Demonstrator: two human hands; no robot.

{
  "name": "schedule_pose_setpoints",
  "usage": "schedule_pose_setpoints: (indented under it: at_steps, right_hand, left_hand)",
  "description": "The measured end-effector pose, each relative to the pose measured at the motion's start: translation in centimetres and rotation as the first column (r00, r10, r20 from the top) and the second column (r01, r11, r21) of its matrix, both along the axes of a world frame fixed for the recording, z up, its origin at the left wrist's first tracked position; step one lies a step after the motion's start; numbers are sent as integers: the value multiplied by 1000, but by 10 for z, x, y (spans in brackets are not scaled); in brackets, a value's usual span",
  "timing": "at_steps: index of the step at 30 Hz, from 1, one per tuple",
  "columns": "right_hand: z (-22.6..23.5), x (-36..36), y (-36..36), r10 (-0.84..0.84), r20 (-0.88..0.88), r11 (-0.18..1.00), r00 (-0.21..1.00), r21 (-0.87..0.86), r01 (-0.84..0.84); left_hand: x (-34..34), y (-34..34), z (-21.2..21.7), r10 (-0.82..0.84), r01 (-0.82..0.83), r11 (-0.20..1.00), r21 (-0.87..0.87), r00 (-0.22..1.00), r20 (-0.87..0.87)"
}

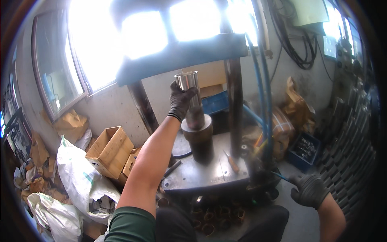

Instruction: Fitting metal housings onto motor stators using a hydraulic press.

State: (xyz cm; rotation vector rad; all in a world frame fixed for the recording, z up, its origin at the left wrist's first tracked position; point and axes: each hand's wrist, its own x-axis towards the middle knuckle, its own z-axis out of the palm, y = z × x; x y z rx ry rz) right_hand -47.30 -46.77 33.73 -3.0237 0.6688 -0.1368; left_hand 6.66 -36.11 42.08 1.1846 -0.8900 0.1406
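My gloved left hand [180,98] is clamped around a shiny metal cylinder [187,82], fingers round its far left side and thumb across the front. The cylinder stands nearly upright, open rim on top, beneath the press's blue crossbeam [181,59] and above the thick round block [201,144]. Its lower end looks darker and blurred, so I cannot tell exactly how it meets the block.

My gloved right hand [310,190] is closed on the end of a thin blue lever [281,176], low beside the press.

The block sits on a worn steel plate [197,175], scuffed and bright with window light. A tool with an orange-brown handle [232,164] lies to the block's right; a dark rod [172,168] lies near the plate's left edge.

Glaring windows [144,32] fill the wall ahead. Left of me are a wooden box [111,151] and white sacks [74,161], beyond them crumpled brown paper. On the right, a dark blue crate [303,151] holds small metal pieces, next to tight rows of grey metal cylinders [347,151]. Rings [223,211] lie in shadow under the plate.
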Motion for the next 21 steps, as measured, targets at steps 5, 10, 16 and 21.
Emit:
schedule_pose_setpoints:
  at_steps: [5,10,16,21]
  right_hand:
    - [2,-1,12,96,-262,987,960,148,-58]
    - [-6,-5,16,53,-254,998,966,54,-41]
    - [-66,-52,34,68,-434,991,899,135,-10]
    - [-106,-75,52,-4,-105,987,994,158,21]
  left_hand:
    - [6,-10,-12,189,-192,981,29,978,84]
    - [10,-6,-59,113,-113,986,-120,994,-1]
    - [-14,-3,-86,85,-85,996,5,995,-57]
    - [-33,15,-70,9,13,996,89,971,-240]
